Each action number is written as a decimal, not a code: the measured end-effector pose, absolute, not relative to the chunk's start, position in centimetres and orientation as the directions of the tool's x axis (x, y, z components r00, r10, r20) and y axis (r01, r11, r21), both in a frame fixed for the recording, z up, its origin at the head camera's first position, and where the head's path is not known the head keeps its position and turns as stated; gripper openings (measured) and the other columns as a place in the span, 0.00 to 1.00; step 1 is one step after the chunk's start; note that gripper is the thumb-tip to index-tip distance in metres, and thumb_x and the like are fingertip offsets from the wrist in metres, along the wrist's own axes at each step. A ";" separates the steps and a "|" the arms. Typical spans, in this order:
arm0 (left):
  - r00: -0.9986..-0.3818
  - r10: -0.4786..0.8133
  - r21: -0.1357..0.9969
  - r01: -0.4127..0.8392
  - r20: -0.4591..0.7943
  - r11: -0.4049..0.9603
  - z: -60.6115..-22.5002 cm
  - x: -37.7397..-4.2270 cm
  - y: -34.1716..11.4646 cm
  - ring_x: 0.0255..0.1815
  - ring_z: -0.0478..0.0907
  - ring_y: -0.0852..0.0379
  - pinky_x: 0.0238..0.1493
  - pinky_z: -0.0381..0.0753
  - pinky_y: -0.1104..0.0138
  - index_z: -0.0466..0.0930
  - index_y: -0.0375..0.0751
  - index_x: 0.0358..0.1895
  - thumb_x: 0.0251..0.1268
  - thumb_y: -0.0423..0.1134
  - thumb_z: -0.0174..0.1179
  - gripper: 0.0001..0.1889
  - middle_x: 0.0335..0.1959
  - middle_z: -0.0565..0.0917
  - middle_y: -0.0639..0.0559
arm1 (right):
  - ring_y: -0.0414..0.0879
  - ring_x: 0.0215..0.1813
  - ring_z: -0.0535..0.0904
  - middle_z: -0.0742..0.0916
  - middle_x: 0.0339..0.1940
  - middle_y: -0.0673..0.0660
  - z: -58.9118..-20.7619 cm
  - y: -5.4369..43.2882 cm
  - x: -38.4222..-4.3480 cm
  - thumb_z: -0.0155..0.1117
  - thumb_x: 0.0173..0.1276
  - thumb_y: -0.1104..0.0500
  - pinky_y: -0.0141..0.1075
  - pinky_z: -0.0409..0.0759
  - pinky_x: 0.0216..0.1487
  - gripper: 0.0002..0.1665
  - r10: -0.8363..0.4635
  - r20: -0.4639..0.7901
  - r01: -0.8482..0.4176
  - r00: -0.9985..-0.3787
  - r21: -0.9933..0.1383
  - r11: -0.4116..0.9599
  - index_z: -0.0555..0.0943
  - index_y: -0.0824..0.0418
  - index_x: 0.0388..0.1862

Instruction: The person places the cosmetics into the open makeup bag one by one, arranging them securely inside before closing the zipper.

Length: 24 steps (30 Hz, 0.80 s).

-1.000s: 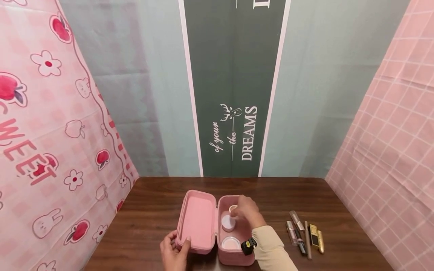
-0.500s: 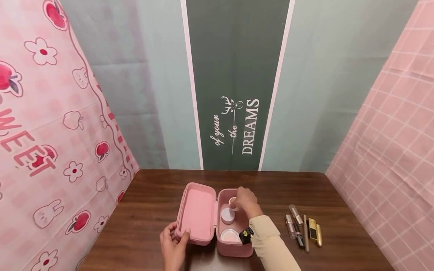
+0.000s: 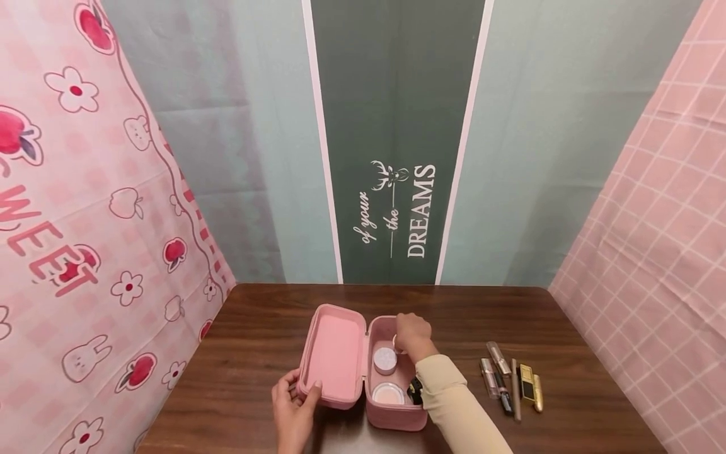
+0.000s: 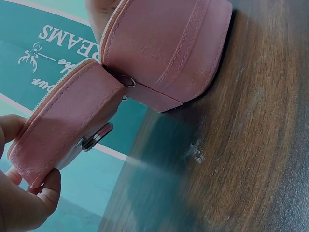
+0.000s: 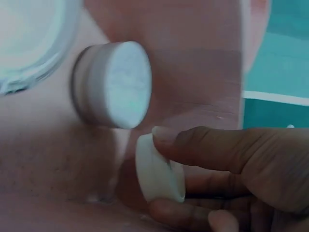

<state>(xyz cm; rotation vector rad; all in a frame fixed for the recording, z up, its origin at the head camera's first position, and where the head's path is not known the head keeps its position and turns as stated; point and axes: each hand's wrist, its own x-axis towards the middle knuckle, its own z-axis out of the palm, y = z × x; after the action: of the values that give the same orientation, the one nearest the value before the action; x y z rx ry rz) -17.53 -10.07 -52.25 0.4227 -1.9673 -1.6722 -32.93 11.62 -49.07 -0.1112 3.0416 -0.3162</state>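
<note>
A pink zippered cosmetic case (image 3: 397, 419) stands on the table with its lid (image 3: 336, 353) folded out to the left. My left hand (image 3: 295, 408) grips the lid's near left corner, thumb on the inner side and fingers underneath. Reaching into the far end of the case, my right hand (image 3: 413, 334) pinches a small cream-white round container (image 5: 152, 169), held on edge between thumb and fingers. Beside it sits a white round jar (image 3: 386, 360). A wider round jar with a clear rim (image 3: 388, 394) lies at the case's near end.
Right of the case lie several makeup items: clear-capped tubes (image 3: 489, 378), a dark tube (image 3: 503, 396), a brown pencil (image 3: 515, 391), a gold compact (image 3: 526, 382) and a gold tube (image 3: 537, 393). Printed cloths hang around the wooden table (image 3: 255, 328).
My right hand has shifted the cream-white container rightward, away from the white jar and deeper beside the case's right wall. My left hand keeps its grip on the lid.
</note>
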 end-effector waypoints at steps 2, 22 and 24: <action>-0.822 -0.541 0.979 0.092 0.178 0.183 -52.2 -17.6 -10.1 0.36 0.72 0.53 0.31 0.76 0.74 0.72 0.27 0.47 0.46 0.25 0.69 0.23 0.44 0.66 0.40 | 0.53 0.27 0.76 0.82 0.28 0.59 -49.4 11.5 -33.1 0.76 0.35 0.61 0.45 0.74 0.23 0.20 -0.097 -0.062 -0.084 -0.993 -0.186 0.979 0.80 0.62 0.31; -0.816 -0.553 0.984 0.109 0.171 0.143 -52.6 -17.8 -10.3 0.35 0.72 0.54 0.31 0.76 0.74 0.73 0.26 0.47 0.45 0.24 0.68 0.22 0.44 0.65 0.40 | 0.50 0.30 0.77 0.83 0.28 0.59 -50.4 10.9 -32.4 0.74 0.40 0.63 0.43 0.78 0.28 0.12 -0.182 -0.002 -0.179 -0.983 -0.155 0.972 0.80 0.63 0.24; -0.818 -0.552 0.985 0.097 0.161 0.143 -52.5 -17.8 -10.3 0.35 0.72 0.54 0.31 0.76 0.74 0.73 0.26 0.47 0.45 0.24 0.68 0.23 0.44 0.65 0.40 | 0.49 0.26 0.75 0.81 0.23 0.57 -50.5 11.1 -32.4 0.74 0.38 0.64 0.40 0.76 0.27 0.12 -0.236 -0.009 -0.227 -0.972 -0.234 0.945 0.77 0.63 0.20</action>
<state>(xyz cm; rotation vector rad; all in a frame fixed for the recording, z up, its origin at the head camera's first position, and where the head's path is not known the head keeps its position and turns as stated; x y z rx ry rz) -17.83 -10.34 -52.50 0.4344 -1.9315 -1.7228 -32.42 11.09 -50.49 -0.3644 3.0619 -0.3615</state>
